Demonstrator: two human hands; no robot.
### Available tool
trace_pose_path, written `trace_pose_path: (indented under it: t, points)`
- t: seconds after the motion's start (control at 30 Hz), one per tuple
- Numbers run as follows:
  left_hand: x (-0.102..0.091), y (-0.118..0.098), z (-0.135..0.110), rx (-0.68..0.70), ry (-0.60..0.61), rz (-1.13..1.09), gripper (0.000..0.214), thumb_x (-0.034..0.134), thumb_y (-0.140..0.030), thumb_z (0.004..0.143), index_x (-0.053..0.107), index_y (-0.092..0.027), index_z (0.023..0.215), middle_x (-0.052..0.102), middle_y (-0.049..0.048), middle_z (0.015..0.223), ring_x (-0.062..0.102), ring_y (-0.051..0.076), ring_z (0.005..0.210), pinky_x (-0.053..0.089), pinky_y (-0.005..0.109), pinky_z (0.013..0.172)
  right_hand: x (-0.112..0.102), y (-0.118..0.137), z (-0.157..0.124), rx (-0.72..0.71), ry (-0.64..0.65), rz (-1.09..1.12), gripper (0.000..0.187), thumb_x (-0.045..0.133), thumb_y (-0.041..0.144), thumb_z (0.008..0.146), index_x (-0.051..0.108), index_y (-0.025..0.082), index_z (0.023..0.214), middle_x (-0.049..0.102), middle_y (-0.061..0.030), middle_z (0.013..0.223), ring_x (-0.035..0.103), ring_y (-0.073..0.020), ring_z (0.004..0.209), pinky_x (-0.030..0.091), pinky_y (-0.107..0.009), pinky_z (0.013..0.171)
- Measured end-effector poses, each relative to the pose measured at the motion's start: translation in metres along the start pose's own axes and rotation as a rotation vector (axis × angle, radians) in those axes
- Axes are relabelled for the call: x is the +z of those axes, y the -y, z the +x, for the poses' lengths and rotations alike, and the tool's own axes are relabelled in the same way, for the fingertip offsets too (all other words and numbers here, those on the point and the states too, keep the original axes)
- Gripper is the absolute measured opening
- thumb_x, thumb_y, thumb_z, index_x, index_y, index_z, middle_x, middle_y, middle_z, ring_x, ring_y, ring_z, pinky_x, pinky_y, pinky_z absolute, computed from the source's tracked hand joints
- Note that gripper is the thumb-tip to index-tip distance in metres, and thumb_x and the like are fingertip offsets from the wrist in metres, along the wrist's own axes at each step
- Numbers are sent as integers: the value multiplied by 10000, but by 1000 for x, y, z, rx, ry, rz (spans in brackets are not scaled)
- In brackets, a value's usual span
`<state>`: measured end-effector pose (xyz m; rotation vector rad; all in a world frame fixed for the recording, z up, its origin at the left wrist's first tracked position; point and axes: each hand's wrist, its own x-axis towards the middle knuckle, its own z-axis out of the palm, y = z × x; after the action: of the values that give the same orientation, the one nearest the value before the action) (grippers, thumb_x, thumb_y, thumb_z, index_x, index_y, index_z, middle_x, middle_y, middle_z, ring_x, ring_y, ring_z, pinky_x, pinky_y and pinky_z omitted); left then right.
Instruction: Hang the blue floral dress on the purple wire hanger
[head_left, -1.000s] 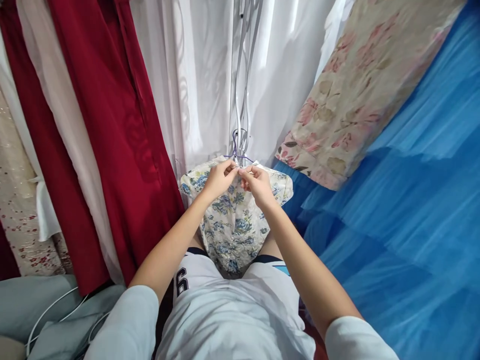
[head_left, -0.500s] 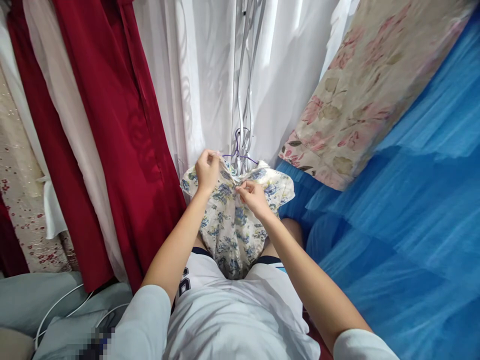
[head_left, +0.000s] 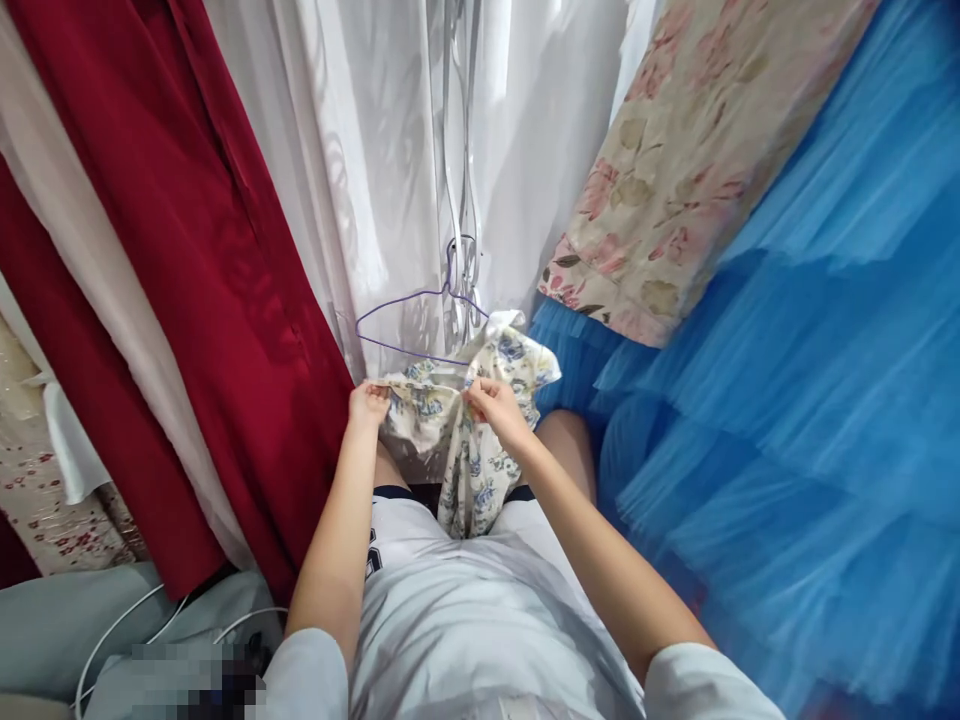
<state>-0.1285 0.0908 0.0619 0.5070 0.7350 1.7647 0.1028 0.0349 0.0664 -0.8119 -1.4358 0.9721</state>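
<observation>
A white blouse with blue flowers (head_left: 487, 460) hangs lopsided from a purple wire hanger (head_left: 401, 298). One shoulder of the blouse stays over the hanger's right arm, while the left arm of the hanger is bare. My left hand (head_left: 369, 403) pinches the blouse's left side and holds it out below the hanger. Near the middle of the blouse, my right hand (head_left: 496, 408) is closed on the front fabric. The hanger's hook meets a cluster of pale metal hangers (head_left: 459, 250) in front of the white cloth.
Red garments (head_left: 225, 260) hang on the left, a pink-flowered fabric (head_left: 637, 200) and a blue tulle skirt (head_left: 787, 430) on the right. White drapes (head_left: 382, 150) fall behind. A white cable (head_left: 112, 640) lies over grey cloth at the lower left.
The blouse's left shoulder has come off the hanger, baring its left arm. My left hand has moved down and left with the fabric. My right hand keeps its grip on the front.
</observation>
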Motion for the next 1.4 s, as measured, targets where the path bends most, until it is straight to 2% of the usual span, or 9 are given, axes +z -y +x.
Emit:
trace_pose_path:
  t: [0.13,0.27,0.43,0.63,0.7,0.83,0.97,1.17,1.4]
  points:
    - [6,45,-29,-167,175,78,222,612,-219,822,509,-175,631,538,11,589,608,159,620,525,324,699,-32,-21,-18,40,-97,-25,301,567,338,776,434,229,530,381,56,416,306,-99,389,208,-245,403]
    - [35,52,-67,-180,435,137,150,715,-252,761,608,-159,713,635,41,728,640,161,735,528,322,802,-42,-20,-34,52,-60,-85,277,649,373,762,547,207,565,542,9,513,454,-135,489,343,-254,471]
    - [84,30,-117,138,871,539,255,731,-393,795,661,-152,744,627,20,681,578,123,620,491,268,654,-26,8,-46,-122,139,-139,260,773,335,694,677,205,897,681,-24,905,603,-215,883,484,-314,789]
    - [110,16,-136,480,980,793,309,736,-425,792,711,-210,1013,683,71,1001,623,213,983,479,349,929,-31,30,-52,-18,-90,234,260,662,467,794,624,212,762,626,-14,696,567,-183,619,475,-294,606]
    - [104,21,-133,406,1080,835,405,713,-458,809,677,-249,1154,647,81,1165,571,238,1142,421,374,1032,-43,39,-54,92,-77,294,302,669,512,774,642,212,783,635,-23,659,569,-188,556,472,-301,551]
    - [83,43,-129,-107,1344,777,439,608,-572,855,706,-196,1061,681,92,1071,616,252,1066,459,366,967,-75,65,-58,178,54,226,307,756,502,710,697,202,737,659,-37,623,578,-180,504,458,-293,502]
    - [65,52,-124,-170,1307,838,412,740,-519,752,696,-165,958,676,39,897,620,193,824,486,297,772,-119,93,-47,43,-31,78,236,846,382,605,705,193,602,647,-41,566,541,-149,452,390,-274,450]
    - [42,23,-84,354,1048,1287,412,684,-515,774,590,-158,592,524,-18,609,501,149,622,422,268,621,-178,104,28,-217,-288,-135,164,785,239,657,664,169,572,589,-23,546,494,-103,498,331,-280,499]
    - [10,-37,-43,483,790,1231,115,748,-321,725,702,-235,664,712,38,815,616,304,1047,260,475,1148,-121,81,110,-94,9,-154,414,792,516,685,604,157,599,536,23,522,419,-81,454,282,-217,422]
